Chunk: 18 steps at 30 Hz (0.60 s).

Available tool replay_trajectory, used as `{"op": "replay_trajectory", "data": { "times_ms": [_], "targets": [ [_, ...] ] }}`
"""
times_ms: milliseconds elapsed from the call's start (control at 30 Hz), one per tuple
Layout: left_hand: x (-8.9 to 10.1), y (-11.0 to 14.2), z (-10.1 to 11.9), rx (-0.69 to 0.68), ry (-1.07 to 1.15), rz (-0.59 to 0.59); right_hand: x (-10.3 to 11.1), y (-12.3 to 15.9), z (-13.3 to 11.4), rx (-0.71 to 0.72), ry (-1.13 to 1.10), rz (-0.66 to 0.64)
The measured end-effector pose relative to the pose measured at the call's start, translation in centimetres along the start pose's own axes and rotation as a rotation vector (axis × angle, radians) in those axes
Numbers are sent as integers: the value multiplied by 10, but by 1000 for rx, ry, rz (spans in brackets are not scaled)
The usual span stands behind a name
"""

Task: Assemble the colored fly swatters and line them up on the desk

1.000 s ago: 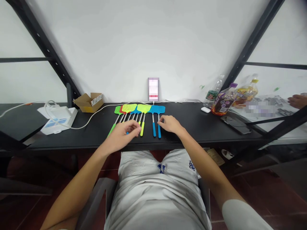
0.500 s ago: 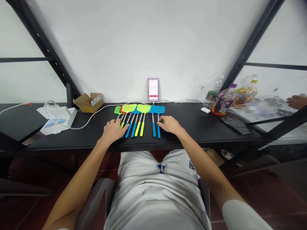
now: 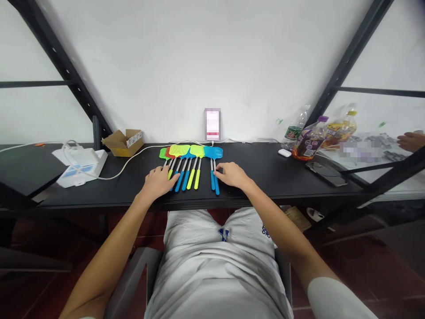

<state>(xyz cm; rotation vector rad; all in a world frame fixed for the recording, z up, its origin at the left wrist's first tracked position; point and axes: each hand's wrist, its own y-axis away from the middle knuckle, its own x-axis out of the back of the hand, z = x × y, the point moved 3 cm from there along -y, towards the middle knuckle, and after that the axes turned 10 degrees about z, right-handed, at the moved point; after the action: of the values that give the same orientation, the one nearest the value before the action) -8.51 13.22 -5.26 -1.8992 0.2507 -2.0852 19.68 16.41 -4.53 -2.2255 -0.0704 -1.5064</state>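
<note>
Several fly swatters lie side by side on the black table, heads toward the wall and handles toward me. Their overlapping heads include a green one (image 3: 163,153), a red one (image 3: 168,153), a yellow one (image 3: 180,150) and blue ones. My left hand (image 3: 157,182) rests at the left end with fingers apart, its thumb reaching over the handles there and hiding part of them. At the right end, my right hand (image 3: 232,174) has its fingers and thumb closed at the handle of a blue fly swatter (image 3: 217,184). Another blue handle (image 3: 213,180) lies right beside it.
A phone (image 3: 212,124) leans on the wall behind the swatters. To the left are an open cardboard box (image 3: 122,142) and a white device (image 3: 83,166) with a cable. Bottles (image 3: 308,139), a white case (image 3: 284,153) and a dark phone (image 3: 326,173) lie right. Another person's hand (image 3: 411,141) shows far right.
My right hand has shifted the rightmost blue fly swatter left, close against the neighbouring blue one, and its head now overlaps that one more. My left hand has hardly moved.
</note>
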Motion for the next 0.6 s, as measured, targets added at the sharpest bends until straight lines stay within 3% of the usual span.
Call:
{"op": "replay_trajectory", "data": {
  "times_ms": [600],
  "targets": [
    [-2, 7, 18, -154, 140, 92, -3, 4, -5, 153, 43, -38]
  ]
}}
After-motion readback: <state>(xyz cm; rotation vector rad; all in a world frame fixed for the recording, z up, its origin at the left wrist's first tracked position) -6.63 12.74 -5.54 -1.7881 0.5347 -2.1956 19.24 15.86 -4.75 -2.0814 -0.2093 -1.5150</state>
